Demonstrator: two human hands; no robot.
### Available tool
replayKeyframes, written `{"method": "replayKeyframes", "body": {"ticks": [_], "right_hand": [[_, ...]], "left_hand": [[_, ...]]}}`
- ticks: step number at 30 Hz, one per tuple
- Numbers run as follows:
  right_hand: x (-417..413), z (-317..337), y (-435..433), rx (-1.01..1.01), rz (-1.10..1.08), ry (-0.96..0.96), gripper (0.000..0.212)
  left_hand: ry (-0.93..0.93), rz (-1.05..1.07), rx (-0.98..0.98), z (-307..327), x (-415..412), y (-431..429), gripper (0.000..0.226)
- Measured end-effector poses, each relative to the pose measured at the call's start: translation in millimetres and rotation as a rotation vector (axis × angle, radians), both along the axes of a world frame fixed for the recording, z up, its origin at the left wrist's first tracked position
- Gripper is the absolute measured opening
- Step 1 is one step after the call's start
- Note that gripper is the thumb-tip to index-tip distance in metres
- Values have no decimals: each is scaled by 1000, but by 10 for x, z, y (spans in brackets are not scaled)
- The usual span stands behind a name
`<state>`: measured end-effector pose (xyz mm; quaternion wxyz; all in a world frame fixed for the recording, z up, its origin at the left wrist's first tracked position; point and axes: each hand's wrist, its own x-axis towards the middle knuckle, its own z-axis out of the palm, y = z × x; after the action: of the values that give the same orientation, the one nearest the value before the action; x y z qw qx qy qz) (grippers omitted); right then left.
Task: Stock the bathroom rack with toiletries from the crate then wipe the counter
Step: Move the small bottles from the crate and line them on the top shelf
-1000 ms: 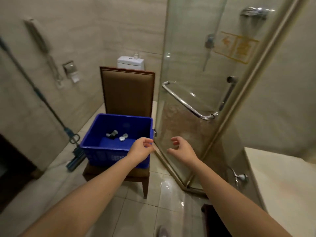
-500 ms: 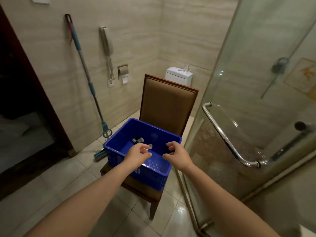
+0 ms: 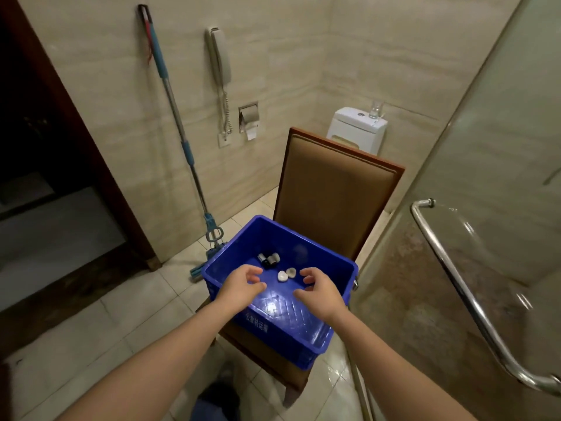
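Crate (image 3: pixel 282 329) sits on chair (image 3: pixel 337 202) seat, w/ small dark bottles (image 3: pixel 268 259) and two pale round bits (image 3: pixel 285 274) toward its far end. Your L hand (image 3: pixel 243 287) and R hand (image 3: pixel 321 291) hover over crate's near half, fingers loosely curled, holding nothing.

Both bare forearms stretched forward over the blue crate (image 3: pixel 267 326), left hand (image 3: pixel 239 288) and right hand (image 3: pixel 320 291) loosely curled, empty, facing each other
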<state>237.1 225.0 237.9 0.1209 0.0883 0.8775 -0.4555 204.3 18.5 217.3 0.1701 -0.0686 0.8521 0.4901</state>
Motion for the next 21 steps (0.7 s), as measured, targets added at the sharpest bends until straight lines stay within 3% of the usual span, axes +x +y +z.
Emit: {"method": "replayKeyframes", "body": {"ticks": [13,21], "right_hand": [[-1446,-701,-349,-8,-256,-182,46],[-2080,-1233,-400,56,-279,-311,48]], "left_hand": [[-139,-328,-138,-701,-1868,-219,49],[-262,-431,-232,-1259,-2389,-238,58]]}}
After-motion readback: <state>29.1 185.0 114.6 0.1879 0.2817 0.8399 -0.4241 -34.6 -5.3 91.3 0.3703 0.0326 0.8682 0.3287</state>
